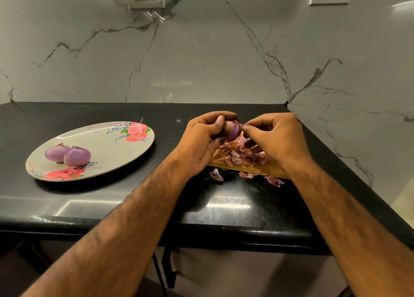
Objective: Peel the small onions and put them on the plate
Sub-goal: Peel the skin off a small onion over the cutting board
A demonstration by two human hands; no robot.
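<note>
Now, onion (234, 132): partly bared, with purple flesh exposed, raised between both hands over the peel heap.
Left hand (201, 139): curled round the onion, thumb across its top, gripping it firmly.
Right hand (275, 137): thumb and fingertips pinched narrow against the onion's right side, apparently on a flap of skin; cannot tell for sure.
Peeling well: catch the dry skin at a loose edge, pull along the bulb rather than outward, turn the bulb in the left hand between pulls, spare the purple layer; likely more skin on the side hidden behind the left fingers.
Plate (105, 139): well to the left of the left hand; holds two peeled onions (76, 156), touching each other, toward its near-left rim.
Cutting board (266, 170): directly beneath both hands; carries the heap of peels (235, 154).
Stray peels (216, 174): just off the board's near edge, under the wrists, on the countertop (112, 202).
</note>
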